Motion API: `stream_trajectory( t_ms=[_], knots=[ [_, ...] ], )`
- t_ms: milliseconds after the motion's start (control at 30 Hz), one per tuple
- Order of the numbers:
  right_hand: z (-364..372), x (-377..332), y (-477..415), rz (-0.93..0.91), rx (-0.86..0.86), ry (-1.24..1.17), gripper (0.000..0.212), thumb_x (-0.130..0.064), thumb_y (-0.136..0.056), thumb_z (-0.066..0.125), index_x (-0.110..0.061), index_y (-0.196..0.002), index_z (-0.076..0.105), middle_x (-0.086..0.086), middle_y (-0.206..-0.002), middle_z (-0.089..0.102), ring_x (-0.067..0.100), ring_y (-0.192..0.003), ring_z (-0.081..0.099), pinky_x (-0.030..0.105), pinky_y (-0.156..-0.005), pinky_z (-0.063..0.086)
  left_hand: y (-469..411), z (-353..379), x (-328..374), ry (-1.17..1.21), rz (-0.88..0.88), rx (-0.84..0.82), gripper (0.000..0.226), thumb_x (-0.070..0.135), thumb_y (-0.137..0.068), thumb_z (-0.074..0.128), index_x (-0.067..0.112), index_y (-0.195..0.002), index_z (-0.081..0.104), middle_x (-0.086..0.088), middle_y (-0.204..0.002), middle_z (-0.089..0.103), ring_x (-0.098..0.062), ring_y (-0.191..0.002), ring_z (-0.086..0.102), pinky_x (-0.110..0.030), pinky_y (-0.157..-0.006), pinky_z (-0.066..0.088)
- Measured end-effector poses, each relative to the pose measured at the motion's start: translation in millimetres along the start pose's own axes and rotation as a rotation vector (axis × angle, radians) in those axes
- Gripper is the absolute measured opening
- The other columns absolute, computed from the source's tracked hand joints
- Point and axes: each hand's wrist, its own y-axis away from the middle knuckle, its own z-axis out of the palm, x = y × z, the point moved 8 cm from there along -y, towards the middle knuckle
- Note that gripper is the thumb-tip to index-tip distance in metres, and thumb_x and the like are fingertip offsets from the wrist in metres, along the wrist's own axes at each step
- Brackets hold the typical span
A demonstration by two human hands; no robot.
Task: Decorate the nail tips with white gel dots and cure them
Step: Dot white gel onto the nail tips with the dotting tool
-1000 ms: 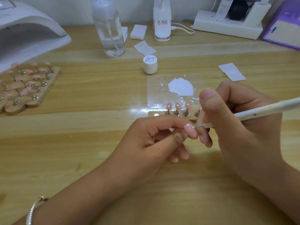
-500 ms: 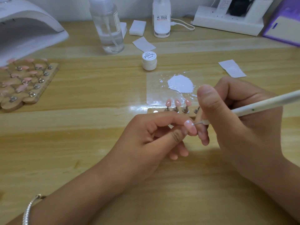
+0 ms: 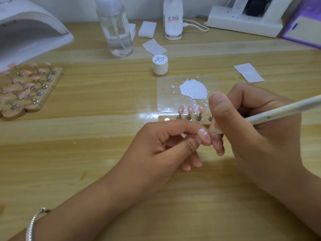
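The pink nail tip (image 3: 205, 137) sits just below mid-frame, pinched between thumb and forefinger of the left hand (image 3: 165, 150). It carries one white dot near its far edge. The metal point of the dotting tool (image 3: 278, 111) touches it beside that, where a second dot seems to be forming. The right hand (image 3: 251, 129) grips the tool's white shaft like a pen. Dotting looks underway on this tip, with most of its face bare.

Just behind the hands, three more pink tips (image 3: 190, 108) stand on a small wooden strip (image 3: 172, 119). I see no dots on them, so they likely wait their turn. Beyond, a puddle of white gel (image 3: 193, 91) lies on a clear sheet (image 3: 166, 94), the closed gel jar (image 3: 160, 64) behind it. At the left edge a board (image 3: 53, 84) of further tips rests on the surface (image 3: 104, 171) before the curing lamp (image 3: 26, 32), upper left. Whether those are dotted is too small to tell. The held tip is not yet cured, by my reading.
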Motion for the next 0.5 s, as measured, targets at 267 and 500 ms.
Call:
stream_trajectory(
  t_ms=[267, 500],
  knots=[
    [0.6, 0.3, -0.1, 0.009, -0.012, -0.006, 0.042, -0.021, -0.093, 0.059, 0.0, -0.06, 0.044, 0.007, -0.046, 0.054, 0.013, -0.033, 0.049, 0.023, -0.039, 0.039, 0.1, -0.1, -0.4, -0.003, -0.001, -0.001, 0.017, 0.011, -0.092, 0.058, 0.001, -0.094, 0.071, -0.012, -0.088, 0.072, -0.017, -0.063, 0.067, -0.026, -0.057, 0.051],
    [-1.3, 1.0, 0.0, 0.01, 0.005, -0.016, 0.042, -0.02, -0.094, 0.06, -0.001, -0.06, 0.044, 0.01, -0.045, 0.053, 0.015, -0.032, 0.048, 0.023, -0.039, 0.038, 0.8, -1.0, -1.3, -0.007, -0.004, -0.004, 0.017, 0.013, -0.093, 0.059, 0.003, -0.096, 0.072, -0.012, -0.089, 0.073, -0.018, -0.064, 0.068, -0.027, -0.057, 0.052]
  ],
)
